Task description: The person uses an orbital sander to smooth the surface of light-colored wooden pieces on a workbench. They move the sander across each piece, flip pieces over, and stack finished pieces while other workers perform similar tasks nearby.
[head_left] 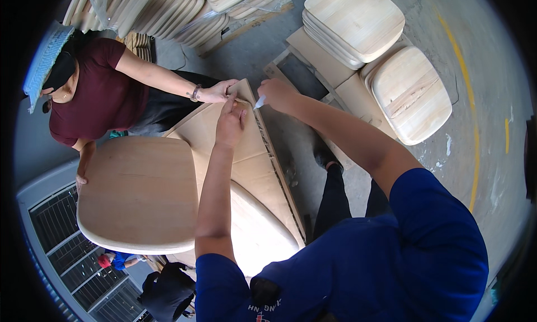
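My left hand [230, 123] rests at the far corner of a cardboard-covered table [249, 168]. Its index finger is stretched out and the others are partly bent, beside a small pale yellowish thing too small to name. Just right of that corner, my right hand [278, 95] is closed round a small whitish, translucent piece [259, 102] pointing down toward the table edge; its kind does not show. A co-worker's hand [219, 91] touches the same corner from the left. That person's other hand [81, 180] holds the edge of a rounded wooden seat panel [140, 196].
Another pale panel [260, 224] lies on the table under my left arm. Stacked panels [355, 20] and a second stack [413, 95] stand on cardboard-covered pallets at right. Many wrapped panels [162, 11] fill the far left. Two more people appear by a barred window [72, 238].
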`<state>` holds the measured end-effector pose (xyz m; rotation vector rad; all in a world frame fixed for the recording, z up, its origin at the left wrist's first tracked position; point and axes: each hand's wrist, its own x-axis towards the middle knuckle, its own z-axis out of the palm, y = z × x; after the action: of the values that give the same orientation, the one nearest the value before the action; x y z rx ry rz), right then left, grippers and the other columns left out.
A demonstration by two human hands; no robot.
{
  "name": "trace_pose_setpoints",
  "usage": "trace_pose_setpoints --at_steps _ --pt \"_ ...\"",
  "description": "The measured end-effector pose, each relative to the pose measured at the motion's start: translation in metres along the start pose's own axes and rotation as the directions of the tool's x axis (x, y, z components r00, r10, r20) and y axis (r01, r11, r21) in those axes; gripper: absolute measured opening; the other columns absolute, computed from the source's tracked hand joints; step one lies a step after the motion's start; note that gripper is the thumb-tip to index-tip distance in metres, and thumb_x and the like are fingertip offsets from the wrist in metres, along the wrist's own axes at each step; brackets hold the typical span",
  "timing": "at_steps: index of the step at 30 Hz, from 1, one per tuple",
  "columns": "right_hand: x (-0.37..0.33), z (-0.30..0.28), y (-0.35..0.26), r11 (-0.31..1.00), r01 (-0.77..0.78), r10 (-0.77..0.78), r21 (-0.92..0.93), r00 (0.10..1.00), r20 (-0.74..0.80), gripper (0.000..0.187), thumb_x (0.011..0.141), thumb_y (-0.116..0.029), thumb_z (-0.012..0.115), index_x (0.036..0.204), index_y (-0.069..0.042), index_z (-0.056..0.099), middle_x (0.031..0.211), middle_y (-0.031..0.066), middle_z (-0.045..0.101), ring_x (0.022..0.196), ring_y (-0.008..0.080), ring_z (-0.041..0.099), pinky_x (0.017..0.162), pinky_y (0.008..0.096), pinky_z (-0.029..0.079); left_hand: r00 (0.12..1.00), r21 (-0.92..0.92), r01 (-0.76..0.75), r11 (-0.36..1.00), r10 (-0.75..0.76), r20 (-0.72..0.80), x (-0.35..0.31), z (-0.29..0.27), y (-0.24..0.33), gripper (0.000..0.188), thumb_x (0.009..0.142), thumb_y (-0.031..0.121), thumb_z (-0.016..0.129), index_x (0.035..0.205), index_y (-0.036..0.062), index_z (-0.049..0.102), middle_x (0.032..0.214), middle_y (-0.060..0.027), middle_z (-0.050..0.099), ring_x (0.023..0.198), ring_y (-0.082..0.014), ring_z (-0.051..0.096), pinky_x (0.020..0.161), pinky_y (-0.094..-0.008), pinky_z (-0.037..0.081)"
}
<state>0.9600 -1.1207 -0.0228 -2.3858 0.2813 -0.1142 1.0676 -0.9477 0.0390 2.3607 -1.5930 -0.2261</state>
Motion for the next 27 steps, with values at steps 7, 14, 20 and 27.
trace_pose_setpoints --at_steps 7,14,20,27 --pt "-0.048 -0.002 0.041 0.889 -0.210 0.230 0.406 0.973 0.000 0.022 0.075 -0.010 0.074 0.096 -0.006 0.068 0.089 0.0113 0.067 0.081 0.0236 0.063 0.074 0.0343 0.049 0.988 -0.067 0.149 0.987 -0.146 0.046 -0.014 0.023 0.003 0.020 0.092 0.017 0.059 0.092 -0.0017 0.067 0.150 -0.0191 0.032 0.134 -0.0386 0.039 0.108 -0.0405 0.038" --pt "-0.097 -0.002 0.069 0.445 -0.333 0.307 0.831 0.929 0.208 0.022 0.083 -0.009 0.070 0.104 -0.001 0.066 0.087 0.0033 0.066 0.078 0.0088 0.059 0.069 0.0249 0.048 0.967 0.199 0.161 0.967 -0.195 0.165 0.002 0.011 0.034 0.025 0.090 0.024 0.058 0.093 0.0015 0.070 0.144 -0.0166 0.043 0.113 -0.0362 0.047 0.100 -0.0415 0.040" --pt "-0.097 -0.014 0.067 0.399 -0.346 0.357 0.849 0.912 0.203 0.022 0.087 -0.010 0.067 0.107 -0.002 0.063 0.091 0.0026 0.065 0.080 0.0085 0.059 0.072 0.0233 0.049 0.889 0.427 -0.019 0.904 -0.180 0.421 0.033 -0.004 0.043 0.030 0.091 0.023 0.056 0.096 -0.0033 0.069 0.119 -0.0181 0.056 0.110 -0.0353 0.051 0.098 -0.0414 0.042" --pt "-0.049 -0.023 0.046 0.438 -0.300 0.360 0.847 0.922 0.141 0.022 0.088 -0.011 0.067 0.109 -0.003 0.062 0.089 0.0015 0.064 0.080 0.0079 0.059 0.071 0.0237 0.050 0.864 0.368 0.034 0.929 -0.213 0.456 0.043 -0.005 0.048 0.030 0.092 0.021 0.055 0.098 -0.0060 0.067 0.110 -0.0236 0.057 0.109 -0.0397 0.054 0.095 -0.0438 0.046"
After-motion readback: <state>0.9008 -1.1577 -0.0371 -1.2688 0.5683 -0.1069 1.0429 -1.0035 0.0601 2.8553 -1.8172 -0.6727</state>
